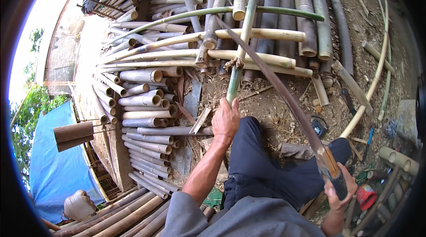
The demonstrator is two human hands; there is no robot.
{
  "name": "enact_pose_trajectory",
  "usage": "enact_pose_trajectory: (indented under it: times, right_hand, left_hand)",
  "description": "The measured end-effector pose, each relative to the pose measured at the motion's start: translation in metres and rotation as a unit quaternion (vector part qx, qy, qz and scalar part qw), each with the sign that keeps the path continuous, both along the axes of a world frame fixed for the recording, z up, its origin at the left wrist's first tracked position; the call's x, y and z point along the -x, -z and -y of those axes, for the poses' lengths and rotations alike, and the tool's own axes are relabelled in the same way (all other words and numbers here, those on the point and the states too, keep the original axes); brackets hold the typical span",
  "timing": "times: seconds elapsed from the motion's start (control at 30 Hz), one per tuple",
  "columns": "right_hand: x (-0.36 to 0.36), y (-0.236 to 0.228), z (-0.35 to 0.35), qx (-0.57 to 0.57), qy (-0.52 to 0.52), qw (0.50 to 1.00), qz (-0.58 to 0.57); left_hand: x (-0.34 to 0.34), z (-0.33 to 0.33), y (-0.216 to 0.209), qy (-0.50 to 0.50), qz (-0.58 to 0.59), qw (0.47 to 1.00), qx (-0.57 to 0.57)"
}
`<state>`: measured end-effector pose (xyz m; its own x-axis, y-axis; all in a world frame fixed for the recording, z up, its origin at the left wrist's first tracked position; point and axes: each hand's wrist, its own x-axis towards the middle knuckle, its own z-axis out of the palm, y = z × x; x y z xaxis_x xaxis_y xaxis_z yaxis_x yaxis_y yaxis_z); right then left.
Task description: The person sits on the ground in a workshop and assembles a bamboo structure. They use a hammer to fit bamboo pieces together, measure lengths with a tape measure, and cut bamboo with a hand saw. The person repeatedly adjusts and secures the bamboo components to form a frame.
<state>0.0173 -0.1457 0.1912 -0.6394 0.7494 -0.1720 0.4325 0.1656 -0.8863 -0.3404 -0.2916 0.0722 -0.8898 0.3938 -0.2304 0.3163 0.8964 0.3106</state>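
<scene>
My left hand point(225, 121) is closed around the lower end of a slim green bamboo pole point(235, 80). The pole slants up and away over several cut poles lying crosswise, with a ragged brown node partway along it. In my right hand point(341, 188) is the dark-wrapped grip of a long machete point(290, 97). Its narrow, dark blade points away and to the left, passing above the crosswise bamboo poles point(266, 34). At the far end, the tip looks close to the green pole; whether they touch I cannot tell.
Cut bamboo tubes point(148, 100) are stacked at the left, and thick poles point(304, 19) lie at the back. On the chip-strewn ground at the right are a tape measure point(318, 127), a dark-handled tool point(348, 100) and a red container point(366, 197). A blue tarp point(60, 157) hangs far left.
</scene>
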Motion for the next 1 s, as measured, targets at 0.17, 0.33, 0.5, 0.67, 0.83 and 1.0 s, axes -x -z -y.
enact_pose_trajectory:
  times: [0.17,0.33,0.5,0.67,0.83,1.0]
  right_hand:
    - [0.012,0.007,-0.050,-0.104,-0.144,0.984,0.004]
    - [0.061,0.011,-0.089,-0.057,-0.235,0.969,-0.054]
    - [0.095,0.011,-0.117,-0.036,-0.260,0.965,-0.011]
    - [0.102,0.011,-0.130,0.008,-0.267,0.964,-0.003]
    - [0.100,0.009,-0.134,0.023,-0.274,0.961,0.005]
    - [0.113,0.007,-0.140,-0.034,-0.314,0.949,-0.026]
  left_hand:
    - [0.011,0.011,-0.008,-0.037,0.046,0.998,-0.004]
    - [0.010,0.010,-0.008,-0.081,0.098,0.992,-0.024]
    - [0.020,0.007,-0.014,-0.109,0.172,0.979,-0.015]
    - [0.021,0.007,-0.008,-0.141,0.261,0.953,-0.066]
    - [0.026,0.004,-0.003,-0.142,0.284,0.947,-0.045]
    - [0.040,0.010,-0.002,-0.145,0.315,0.936,-0.066]
